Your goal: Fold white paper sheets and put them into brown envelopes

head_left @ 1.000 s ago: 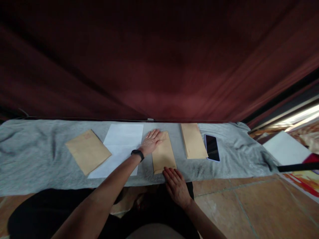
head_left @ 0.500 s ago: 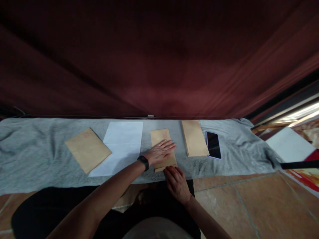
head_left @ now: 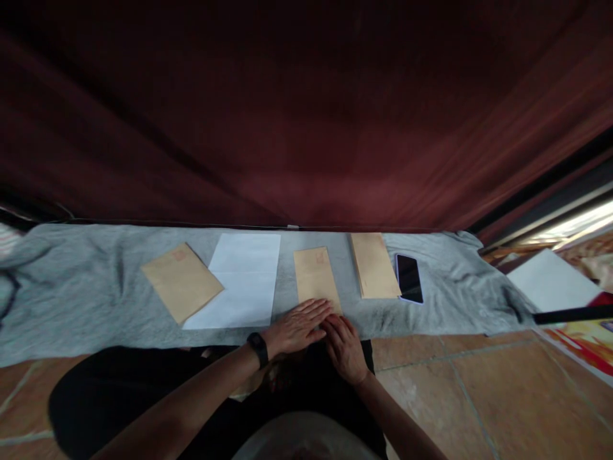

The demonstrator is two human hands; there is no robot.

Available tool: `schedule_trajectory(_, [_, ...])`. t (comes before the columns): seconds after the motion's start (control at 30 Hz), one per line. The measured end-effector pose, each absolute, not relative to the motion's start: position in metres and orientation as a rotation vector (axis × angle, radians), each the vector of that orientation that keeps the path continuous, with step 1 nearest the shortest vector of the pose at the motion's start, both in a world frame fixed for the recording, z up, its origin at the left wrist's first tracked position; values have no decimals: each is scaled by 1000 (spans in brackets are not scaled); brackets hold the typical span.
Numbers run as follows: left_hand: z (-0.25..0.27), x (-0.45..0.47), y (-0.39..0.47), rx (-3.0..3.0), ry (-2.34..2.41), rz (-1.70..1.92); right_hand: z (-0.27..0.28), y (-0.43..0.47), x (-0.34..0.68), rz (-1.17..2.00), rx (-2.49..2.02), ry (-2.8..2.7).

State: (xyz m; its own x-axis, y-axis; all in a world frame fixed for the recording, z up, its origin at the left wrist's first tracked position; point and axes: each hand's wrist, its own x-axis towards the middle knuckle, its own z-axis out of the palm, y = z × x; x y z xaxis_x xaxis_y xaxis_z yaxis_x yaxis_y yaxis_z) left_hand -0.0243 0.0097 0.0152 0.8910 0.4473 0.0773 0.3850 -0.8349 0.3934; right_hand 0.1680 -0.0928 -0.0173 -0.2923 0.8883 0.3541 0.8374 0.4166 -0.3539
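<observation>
I've got both hands, left hand (head_left: 295, 327) and right hand (head_left: 345, 346), flat and empty on the near end of the brown envelope (head_left: 316, 276) at frame centre; uneven pressure could skew it on the grey cloth (head_left: 86, 294).

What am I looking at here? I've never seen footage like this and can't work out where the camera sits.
The camera is worn on a person's head, looking down at their own bare hands. On the grey cloth lie a middle brown envelope, two more brown envelopes, a white sheet and a dark phone. The left hand, with a black wristband, and the right hand rest flat at the middle envelope's near end. Nothing is lifted.
</observation>
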Motion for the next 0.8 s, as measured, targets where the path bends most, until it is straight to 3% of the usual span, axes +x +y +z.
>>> schedule_trajectory(0.47, [-4, -52, -32, 2784, 932, 354, -23, -93, 172, -80, -1692, -2128])
schedule_trajectory(0.8, [-7, -7, -39, 1757, 1485, 927, -34, -91, 141, -268, -1807, -1989])
